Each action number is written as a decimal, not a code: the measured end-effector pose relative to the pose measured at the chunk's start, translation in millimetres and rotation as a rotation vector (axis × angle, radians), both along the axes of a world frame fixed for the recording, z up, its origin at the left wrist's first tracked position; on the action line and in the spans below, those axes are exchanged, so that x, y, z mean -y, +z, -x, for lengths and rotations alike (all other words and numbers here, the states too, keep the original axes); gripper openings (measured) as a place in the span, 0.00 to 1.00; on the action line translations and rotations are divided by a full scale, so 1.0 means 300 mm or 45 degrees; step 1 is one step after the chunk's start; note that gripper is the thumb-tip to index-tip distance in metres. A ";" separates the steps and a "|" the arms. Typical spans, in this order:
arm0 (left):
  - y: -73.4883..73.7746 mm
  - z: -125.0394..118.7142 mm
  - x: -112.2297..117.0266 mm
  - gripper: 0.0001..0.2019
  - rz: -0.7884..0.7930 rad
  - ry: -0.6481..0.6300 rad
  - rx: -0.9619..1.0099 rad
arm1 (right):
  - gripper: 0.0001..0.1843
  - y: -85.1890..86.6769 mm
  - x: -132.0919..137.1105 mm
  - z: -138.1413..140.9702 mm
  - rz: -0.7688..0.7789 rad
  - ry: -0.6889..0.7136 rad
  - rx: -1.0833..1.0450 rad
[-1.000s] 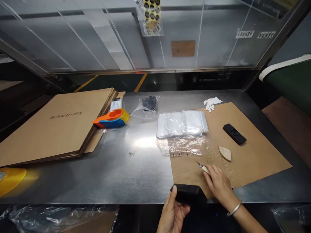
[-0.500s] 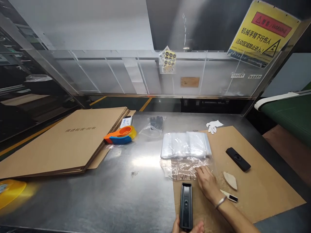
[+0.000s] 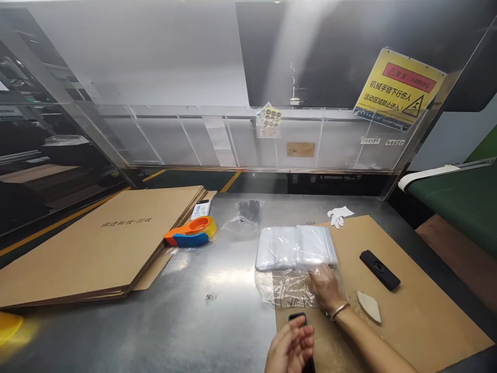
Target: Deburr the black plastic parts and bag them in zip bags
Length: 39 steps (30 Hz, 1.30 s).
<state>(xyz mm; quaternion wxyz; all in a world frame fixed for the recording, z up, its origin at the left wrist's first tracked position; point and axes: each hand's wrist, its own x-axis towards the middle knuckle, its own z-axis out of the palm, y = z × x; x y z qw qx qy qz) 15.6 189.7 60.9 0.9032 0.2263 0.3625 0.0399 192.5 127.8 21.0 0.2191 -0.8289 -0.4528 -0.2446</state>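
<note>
My right hand (image 3: 325,287) is closed at the lower edge of a stack of clear plastic bags (image 3: 295,248), its fingertips pinching the loose film. My left hand (image 3: 290,346) is lifted with the palm turned sideways and fingers loosely curled and apart, holding nothing visible. Behind it lies a long black tray-shaped part (image 3: 297,315), mostly covered by the hand. Farther right, a second black part (image 3: 379,270) with a round centre rests on the brown cardboard sheet (image 3: 423,321). Close to my right wrist is a beige wedge-shaped piece (image 3: 368,307).
At the left, flat cardboard boxes (image 3: 89,243) are stacked beside an orange and blue tape dispenser (image 3: 190,232). A small clear bag with dark contents (image 3: 247,211) and a white glove (image 3: 340,216) lie toward the back. A green conveyor belt (image 3: 458,199) stands at right.
My left hand has let go of the black tray-shaped part and risen in front of it. My right hand has closed on the film. The view has tilted up slightly.
</note>
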 end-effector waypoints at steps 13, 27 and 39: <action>0.073 -0.348 -0.071 0.12 -0.046 0.065 0.236 | 0.15 0.095 0.060 0.088 -0.070 0.279 -0.072; 0.017 -0.020 -0.032 0.28 -0.508 -0.360 0.286 | 0.16 0.173 0.251 0.265 -0.456 0.144 -1.056; 0.042 0.078 -0.059 0.32 -0.356 -0.577 0.399 | 0.19 0.207 0.241 0.289 -0.447 0.434 -2.211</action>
